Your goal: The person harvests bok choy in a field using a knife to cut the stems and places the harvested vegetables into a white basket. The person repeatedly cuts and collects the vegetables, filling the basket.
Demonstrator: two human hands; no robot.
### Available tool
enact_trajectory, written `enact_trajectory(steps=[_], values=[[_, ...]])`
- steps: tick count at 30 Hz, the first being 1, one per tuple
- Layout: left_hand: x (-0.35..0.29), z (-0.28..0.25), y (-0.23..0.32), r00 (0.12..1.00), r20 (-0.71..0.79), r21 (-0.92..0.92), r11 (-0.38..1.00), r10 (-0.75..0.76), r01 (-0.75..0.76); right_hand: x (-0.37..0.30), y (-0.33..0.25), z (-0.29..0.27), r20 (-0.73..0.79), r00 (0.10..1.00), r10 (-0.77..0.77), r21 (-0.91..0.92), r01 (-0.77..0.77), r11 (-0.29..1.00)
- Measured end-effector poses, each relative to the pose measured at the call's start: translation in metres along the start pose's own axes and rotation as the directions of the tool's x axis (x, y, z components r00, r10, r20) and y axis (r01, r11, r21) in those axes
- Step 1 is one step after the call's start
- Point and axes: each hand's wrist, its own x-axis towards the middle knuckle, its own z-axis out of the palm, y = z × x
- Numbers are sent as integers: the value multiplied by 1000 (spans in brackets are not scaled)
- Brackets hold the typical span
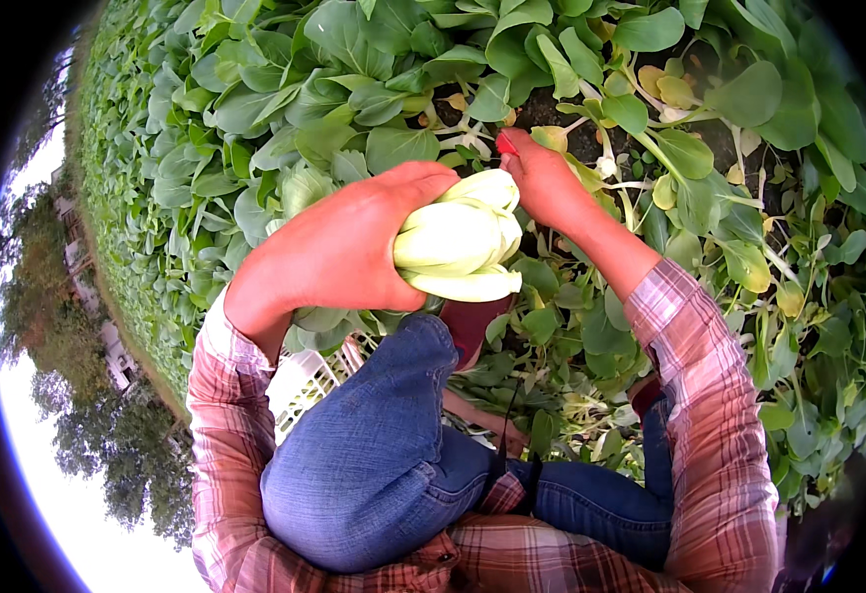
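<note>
My left hand [339, 237] is wrapped round a bunch of bok choy [458, 237], its pale stem ends pointing right toward my other hand. The fingers under the bunch are mostly hidden. Just beyond and to the right, my right hand [547, 183] is closed on a small red-handled tool [505, 144]. Only a bit of red shows at the fingertips, so its kind cannot be made out. This hand is low over the plants, near cut pale stems [468, 136] and a yellowed leaf [550, 137] on the soil.
Dense leafy bok choy plants [344, 40] spread ahead and left. Loose and yellowing leaves [747, 265] lie among plants at right. A white plastic crate [322, 381] stands beside my bent knee [364, 445]. Trees [122, 455] line the field's far left edge.
</note>
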Motion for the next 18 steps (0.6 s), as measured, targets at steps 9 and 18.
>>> enact_trajectory(steps=[9,18], values=[[40,5,-4,985,83,443,891,-151,99,42,14,12,-273,958,-92,-82,72,994],[57,-12,-43,968,-50,513,826,-245,235,52,6,12,-27,960,-277,-340,252,906]])
